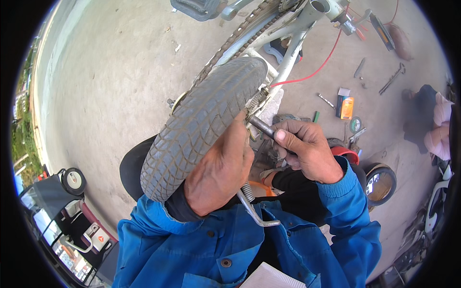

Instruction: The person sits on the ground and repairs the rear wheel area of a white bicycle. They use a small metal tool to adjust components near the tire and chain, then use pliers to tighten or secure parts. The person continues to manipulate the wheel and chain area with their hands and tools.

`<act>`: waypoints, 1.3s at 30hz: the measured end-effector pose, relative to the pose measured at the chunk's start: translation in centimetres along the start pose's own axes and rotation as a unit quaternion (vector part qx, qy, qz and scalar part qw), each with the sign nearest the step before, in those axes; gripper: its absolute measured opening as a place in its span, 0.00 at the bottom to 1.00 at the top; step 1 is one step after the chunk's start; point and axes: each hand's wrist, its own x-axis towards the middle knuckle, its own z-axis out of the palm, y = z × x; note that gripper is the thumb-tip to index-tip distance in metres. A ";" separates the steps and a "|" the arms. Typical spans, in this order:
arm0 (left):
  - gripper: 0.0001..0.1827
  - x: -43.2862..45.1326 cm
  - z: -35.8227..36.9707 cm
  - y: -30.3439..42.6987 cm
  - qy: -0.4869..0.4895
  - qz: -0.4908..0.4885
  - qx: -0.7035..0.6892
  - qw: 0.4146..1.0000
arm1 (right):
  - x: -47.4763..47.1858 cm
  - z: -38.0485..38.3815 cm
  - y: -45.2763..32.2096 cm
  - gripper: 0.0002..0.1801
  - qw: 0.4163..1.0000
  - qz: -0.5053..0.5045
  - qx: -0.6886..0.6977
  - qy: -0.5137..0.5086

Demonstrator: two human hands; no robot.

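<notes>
A bicycle stands tilted before me, its rear tyre (201, 133) between my body and the white frame (291, 54). My left hand (223, 169) is to the right of the tyre, its fingers at the hub side below a coil spring (258, 99) on the brake cable's end. What those fingers grip is hidden. My right hand (306, 151) is closed around a dark metal rod-like tool (262, 126), whose far end meets the hub area beside my left fingertips. The red brake cable (317, 73) runs up from the spring. Below the hands hangs the metal kickstand (254, 212).
A bicycle chain (230, 43) and pedal (196, 8) are at the top. On the concrete right lie a small orange box (345, 108), a wrench (326, 100), a cutting disc (355, 124) and a red bowl (346, 153). A person (437, 126) is at the far right; a vehicle (72, 223) stands lower left.
</notes>
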 end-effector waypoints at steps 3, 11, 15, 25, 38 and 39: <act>0.15 0.0 0.0 0.1 0.009 0.000 -0.008 1.000 | 0.2 0.4 0.8 0.14 0.974 -0.153 -0.154 0.064; 0.16 0.0 0.2 0.2 0.024 0.005 -0.017 1.000 | -0.5 1.5 2.9 0.26 0.681 -0.383 -0.597 0.182; 0.17 -0.1 0.0 0.2 0.002 -0.015 -0.018 1.000 | 0.3 0.7 1.6 0.20 0.854 -0.347 -0.370 0.112; 0.22 -0.1 0.2 0.1 0.021 0.001 0.004 1.000 | 0.2 1.2 2.1 0.25 0.642 -0.433 -0.606 0.183; 0.21 -0.7 0.5 0.0 0.012 -0.011 -0.021 1.000 | 0.6 0.4 1.4 0.15 0.884 -0.320 -0.333 0.079; 0.21 -0.6 0.3 0.3 0.006 -0.017 -0.001 1.000 | 0.6 0.6 1.5 0.14 0.882 -0.328 -0.329 0.081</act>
